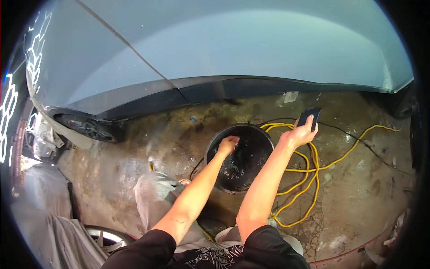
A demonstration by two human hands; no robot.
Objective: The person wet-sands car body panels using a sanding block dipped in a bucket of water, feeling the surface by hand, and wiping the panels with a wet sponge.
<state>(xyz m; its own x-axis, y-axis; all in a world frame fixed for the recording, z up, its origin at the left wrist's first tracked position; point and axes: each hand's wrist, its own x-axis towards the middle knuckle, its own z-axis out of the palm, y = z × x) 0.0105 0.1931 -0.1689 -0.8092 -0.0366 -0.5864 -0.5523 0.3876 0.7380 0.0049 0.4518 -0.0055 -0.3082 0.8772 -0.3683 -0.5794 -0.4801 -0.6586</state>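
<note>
My left hand (229, 145) is inside the rim of a round black bucket (244, 190), over the dark water in it. Its fingers are curled, and whatever they may hold is hidden. To the right of the bucket, my right hand (305, 132) is raised and closed around a dark rectangular block (310, 118). The bucket stands on the wet floor between my knees and the side of a grey-blue car (251, 49).
A yellow hose (317, 179) lies in loops right of the bucket, beside a thin black cable (374, 152). The car's wheel (85, 126) is at the left. Grey sheeting (67, 237) and another wheel (107, 236) are at the lower left.
</note>
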